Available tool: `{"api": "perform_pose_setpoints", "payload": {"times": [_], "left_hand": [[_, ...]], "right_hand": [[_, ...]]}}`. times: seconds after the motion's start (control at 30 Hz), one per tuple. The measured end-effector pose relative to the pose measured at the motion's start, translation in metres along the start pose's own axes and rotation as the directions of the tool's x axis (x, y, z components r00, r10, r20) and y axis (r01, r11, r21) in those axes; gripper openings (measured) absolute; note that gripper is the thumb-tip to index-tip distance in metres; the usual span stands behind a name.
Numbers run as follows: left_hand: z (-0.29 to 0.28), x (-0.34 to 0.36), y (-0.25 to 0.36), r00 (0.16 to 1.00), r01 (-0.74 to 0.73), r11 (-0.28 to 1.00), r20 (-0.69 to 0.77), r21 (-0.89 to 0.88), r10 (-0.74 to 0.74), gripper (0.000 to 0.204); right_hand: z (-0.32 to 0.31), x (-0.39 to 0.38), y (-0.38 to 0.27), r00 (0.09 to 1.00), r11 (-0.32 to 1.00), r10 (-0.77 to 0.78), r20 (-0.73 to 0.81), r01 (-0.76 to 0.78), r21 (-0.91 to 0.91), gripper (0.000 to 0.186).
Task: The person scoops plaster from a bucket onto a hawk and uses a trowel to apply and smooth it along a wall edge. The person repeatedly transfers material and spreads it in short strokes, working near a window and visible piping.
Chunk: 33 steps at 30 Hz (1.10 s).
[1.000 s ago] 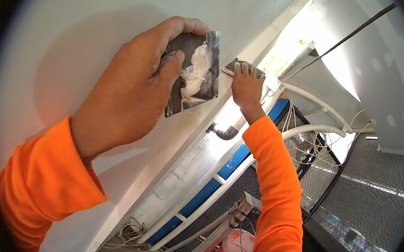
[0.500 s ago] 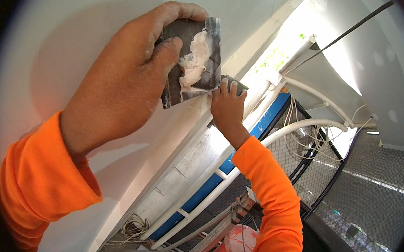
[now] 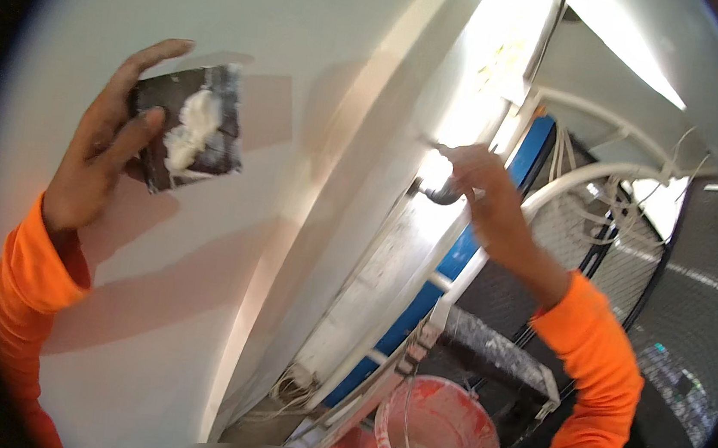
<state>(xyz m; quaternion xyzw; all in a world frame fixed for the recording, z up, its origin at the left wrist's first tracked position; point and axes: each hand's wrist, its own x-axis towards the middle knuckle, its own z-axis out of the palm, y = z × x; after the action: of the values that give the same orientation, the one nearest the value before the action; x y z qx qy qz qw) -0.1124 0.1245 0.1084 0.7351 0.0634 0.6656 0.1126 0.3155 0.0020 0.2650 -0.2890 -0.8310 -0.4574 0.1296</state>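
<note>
My left hand [image 3: 99, 143] grips a dark square plate [image 3: 158, 88] by its left side, thumb across its face. A lump of white putty [image 3: 193, 130] sits on the plate, which is held just off the pale wall [image 3: 154, 291]. To the right, my right hand [image 3: 488, 189] is closed on a dark, thin putty blade [image 3: 441, 195], partly hidden by the fingers and blurred. The blade is near the white ledge [image 3: 361, 198] along the wall's edge; glare hides whether they touch.
Below my right arm stands a red bucket [image 3: 393, 404] smeared with whitish residue, beside a ladder with a spattered dark top [image 3: 498, 350]. White curved pipes [image 3: 598, 169], black netting [image 3: 593, 212] and a blue strip [image 3: 468, 256] run along the right. Coiled cable [image 3: 296, 386] lies lower down.
My left hand with the plate has moved left and slightly down. My right hand has shifted right and turned, its blade tilting. The view has shifted, bringing more of the bucket into sight.
</note>
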Motion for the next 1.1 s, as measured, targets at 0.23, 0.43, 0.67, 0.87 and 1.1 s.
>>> {"api": "perform_pose_setpoints", "payload": {"times": [0.23, 0.43, 0.67, 0.87, 1.1], "left_hand": [[0.08, -0.051, 0.046, 0.805, 0.397, 0.826, -0.279, -0.401, -0.523, 0.051], [0.216, -0.114, 0.115, 0.711, 0.24, 0.165, 0.058, -0.957, -0.701, 0.032], [0.232, -0.126, 0.148, 0.692, 0.157, 0.118, 0.024, -0.981, -0.721, 0.037], [0.21, -0.132, 0.146, 0.648, 0.432, 0.489, -0.116, -0.758, -0.752, 0.046], [0.207, -0.117, 0.142, 0.627, 0.623, 0.532, -0.041, -0.574, -0.778, 0.045]], "right_hand": [[-0.037, -0.072, -0.031, 0.73, 0.546, 0.655, 0.194, -0.636, 0.546, 0.031], [-0.002, -0.078, -0.097, 0.911, 0.262, 0.378, 0.165, -0.277, 0.924, 0.026], [0.031, -0.097, -0.063, 1.0, 0.654, 0.015, -0.019, 0.004, 0.756, 0.037], [0.02, -0.087, -0.044, 0.994, 0.844, -0.042, -0.102, 0.089, 0.528, 0.035], [0.005, -0.082, -0.067, 0.983, 0.958, -0.177, -0.049, 0.184, 0.22, 0.052]]}}
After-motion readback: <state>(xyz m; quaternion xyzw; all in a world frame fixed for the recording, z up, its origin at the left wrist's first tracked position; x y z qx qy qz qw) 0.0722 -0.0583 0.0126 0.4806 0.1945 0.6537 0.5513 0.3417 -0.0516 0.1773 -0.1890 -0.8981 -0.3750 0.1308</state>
